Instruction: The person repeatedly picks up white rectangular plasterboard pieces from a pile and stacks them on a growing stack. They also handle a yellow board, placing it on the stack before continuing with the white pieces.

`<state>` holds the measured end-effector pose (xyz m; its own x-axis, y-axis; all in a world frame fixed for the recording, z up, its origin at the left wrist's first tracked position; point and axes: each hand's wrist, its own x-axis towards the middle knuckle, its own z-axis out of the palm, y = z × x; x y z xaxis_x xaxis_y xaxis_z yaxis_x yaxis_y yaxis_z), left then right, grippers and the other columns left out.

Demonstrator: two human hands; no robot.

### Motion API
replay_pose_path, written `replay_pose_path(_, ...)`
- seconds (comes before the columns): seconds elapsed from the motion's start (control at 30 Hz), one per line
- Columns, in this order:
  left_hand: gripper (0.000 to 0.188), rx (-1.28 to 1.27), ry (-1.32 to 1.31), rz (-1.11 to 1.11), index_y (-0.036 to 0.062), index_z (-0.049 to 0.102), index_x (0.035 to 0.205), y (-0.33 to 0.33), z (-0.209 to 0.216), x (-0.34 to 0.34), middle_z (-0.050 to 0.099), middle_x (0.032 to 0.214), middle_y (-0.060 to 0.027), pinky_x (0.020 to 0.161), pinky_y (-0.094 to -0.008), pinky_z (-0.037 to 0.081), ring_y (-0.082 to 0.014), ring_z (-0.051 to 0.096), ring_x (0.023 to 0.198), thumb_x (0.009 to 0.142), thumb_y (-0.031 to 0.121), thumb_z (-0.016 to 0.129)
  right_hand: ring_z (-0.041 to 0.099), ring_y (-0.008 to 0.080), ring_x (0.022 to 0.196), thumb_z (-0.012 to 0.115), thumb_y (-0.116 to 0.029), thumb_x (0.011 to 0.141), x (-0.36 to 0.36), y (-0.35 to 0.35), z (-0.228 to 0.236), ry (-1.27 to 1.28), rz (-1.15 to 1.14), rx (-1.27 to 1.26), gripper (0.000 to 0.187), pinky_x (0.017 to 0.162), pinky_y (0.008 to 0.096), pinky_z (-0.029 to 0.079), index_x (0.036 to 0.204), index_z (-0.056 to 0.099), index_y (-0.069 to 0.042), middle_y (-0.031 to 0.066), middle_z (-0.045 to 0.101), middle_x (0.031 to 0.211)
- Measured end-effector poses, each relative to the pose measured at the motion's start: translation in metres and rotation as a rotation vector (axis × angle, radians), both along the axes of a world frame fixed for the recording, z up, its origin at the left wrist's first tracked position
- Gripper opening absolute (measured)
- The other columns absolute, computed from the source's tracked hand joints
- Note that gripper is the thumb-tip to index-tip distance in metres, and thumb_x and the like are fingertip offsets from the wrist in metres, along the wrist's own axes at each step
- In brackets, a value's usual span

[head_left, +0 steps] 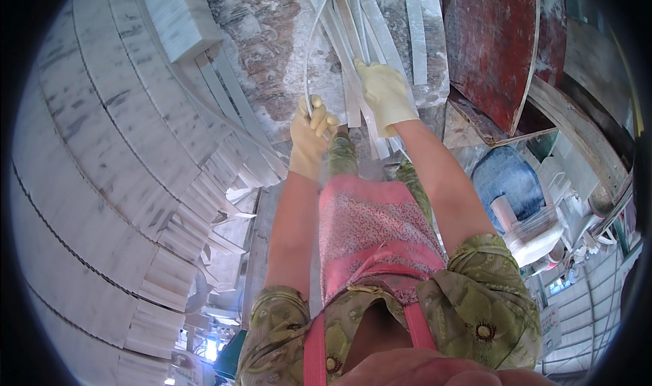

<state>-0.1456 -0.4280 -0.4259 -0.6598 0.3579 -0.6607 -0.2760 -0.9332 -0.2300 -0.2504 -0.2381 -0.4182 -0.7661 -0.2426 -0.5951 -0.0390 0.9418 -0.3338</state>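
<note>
Both of my hands wear cream rubber gloves. My left hand (309, 133) is closed around a thin, bowed white strip (307, 60) that rises from the fist and curves away toward the far edge. To the right, my right hand (387, 95) lies over a loose bundle of long white strips (350, 29), with its fingers bent down around strips at the bundle's right side. The palm hides part of them. Several strip ends hang over the near edge of the dusty, reddish-brown work surface (261, 40), between my two hands.
Stacked white, grey-veined slabs (115, 121) fill the left side, with a pale block (180, 19) near the top. Another flat strip (415, 33) lies right of the bundle. Red boards (489, 46) stand farther right, above a blue container (509, 179). My pink apron (380, 236) hangs below.
</note>
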Motion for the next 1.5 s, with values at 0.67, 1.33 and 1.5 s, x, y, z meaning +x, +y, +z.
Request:
replay_pose_path(0.67,0.036,-0.611,-0.272,-0.435,0.0088,0.059,0.101,0.009,0.021,-0.023,0.034,0.055,0.0021,0.072,-0.0323,0.050,-0.0152,0.033,0.047,0.109,0.039,0.042,0.066,0.0383,0.114,0.070,-0.022,0.089,-0.022,0.010,-0.028,0.071,-0.346,0.036,0.049,0.096,0.0516,0.052,0.137,0.060,-0.018,0.0175,0.070,0.118)
replay_pose_path(1.33,0.044,-0.640,-0.200,-0.486,0.0013,0.062,0.103,-0.010,0.013,-0.016,0.040,0.055,-0.0031,0.072,-0.0377,0.056,-0.0191,0.039,0.047,0.109,0.041,0.042,0.072,0.0381,0.096,0.060,-0.025,0.091,-0.050,0.005,-0.032,0.090,-0.247,-0.105,0.031,0.086,0.0481,0.056,0.099,0.071,0.003,0.0227,0.073,0.104)
replay_pose_path(1.5,0.043,-0.685,-0.077,-0.568,0.0030,0.063,0.105,0.005,0.049,-0.017,0.049,0.060,-0.0045,0.071,-0.0369,0.055,-0.0196,0.047,0.052,0.108,0.042,0.045,0.071,0.0265,0.085,0.055,-0.026,0.103,-0.028,0.006,0.016,-0.300,-0.879,-0.749,0.037,0.081,0.0416,0.056,0.121,0.059,0.005,0.0140,0.071,0.101)
